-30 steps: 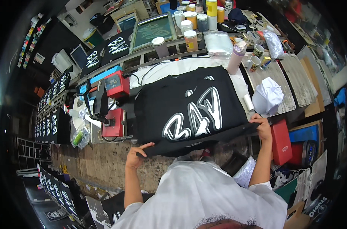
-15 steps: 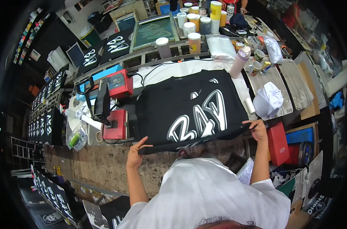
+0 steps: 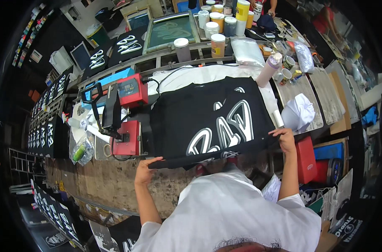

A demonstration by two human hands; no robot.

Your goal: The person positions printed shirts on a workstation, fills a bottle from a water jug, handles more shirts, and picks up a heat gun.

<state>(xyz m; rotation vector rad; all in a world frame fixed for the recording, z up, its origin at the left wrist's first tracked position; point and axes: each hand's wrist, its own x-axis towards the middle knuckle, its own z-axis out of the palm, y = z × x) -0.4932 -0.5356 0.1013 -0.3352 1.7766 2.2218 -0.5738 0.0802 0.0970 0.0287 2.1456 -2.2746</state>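
Observation:
A stack of black T-shirts (image 3: 178,113) with large white graffiti-style lettering lies on the white-covered work table (image 3: 174,74). Its near edge is lifted and held along the front: my left hand (image 3: 145,167) grips the left corner, my right hand (image 3: 285,139) the right corner, both with fingers pinched on the fabric. Just left of the shirts stands a red-and-black heat press (image 3: 127,139) with its control box (image 3: 133,90). A white roll (image 3: 278,118) and a crumpled white cloth (image 3: 300,111) sit beside the shirts on the right.
Paint jars (image 3: 217,45), a pink bottle (image 3: 268,69), cups (image 3: 286,75) and a plastic package (image 3: 245,51) stand at the back. Another person (image 3: 273,6) is at the far side. A red box (image 3: 306,159) is below the right table edge. Racked printed shirts (image 3: 46,138) fill the left.
Both hands have shifted slightly with the held edge, the left one moving a little left and the right one up since half a second ago. The view has shifted slightly.

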